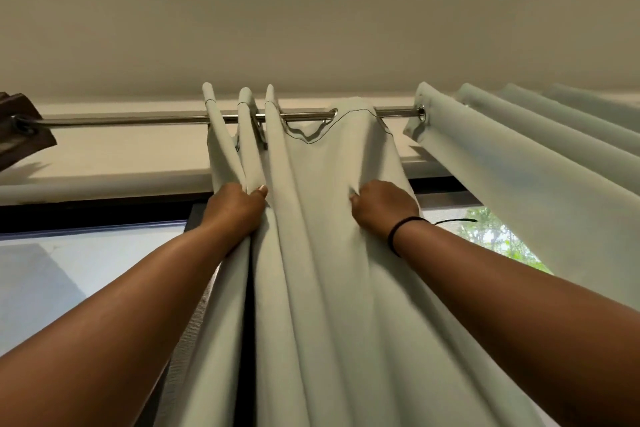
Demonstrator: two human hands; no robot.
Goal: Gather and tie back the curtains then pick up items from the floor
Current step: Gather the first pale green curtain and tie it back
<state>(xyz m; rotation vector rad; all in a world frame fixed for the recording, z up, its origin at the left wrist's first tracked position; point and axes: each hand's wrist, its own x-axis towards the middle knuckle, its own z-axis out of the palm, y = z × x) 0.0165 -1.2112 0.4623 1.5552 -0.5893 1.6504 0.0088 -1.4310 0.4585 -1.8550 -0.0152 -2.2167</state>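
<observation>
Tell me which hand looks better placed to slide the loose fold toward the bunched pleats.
Probably right. The right hand grips the wide, spread fold of the pale curtain, with bare rod leftward. The left hand has its grip on the already bunched pleats, anchoring them.

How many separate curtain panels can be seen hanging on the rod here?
3. A pale middle panel, gripped by the left hand and right hand; another pale panel at right; a brown one at the rod's left end. More may be outside the frame.
</observation>
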